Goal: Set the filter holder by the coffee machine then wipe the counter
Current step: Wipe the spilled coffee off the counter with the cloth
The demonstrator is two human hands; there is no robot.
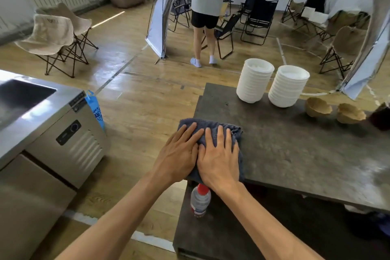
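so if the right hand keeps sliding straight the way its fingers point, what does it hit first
Probably nothing soon: the right hand, flat on the grey cloth, points across bare counter. The left stack of white bowls lies roughly in that line, though depth is hard to judge.

Both hands (198, 154) press a grey cloth (235, 133) flat on the counter (295, 143).

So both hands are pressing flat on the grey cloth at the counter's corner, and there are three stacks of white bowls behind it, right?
Not quite: the head view shows two stacks of white bowls, not three. Both the left hand and right hand do press flat on the grey cloth at the counter's corner.
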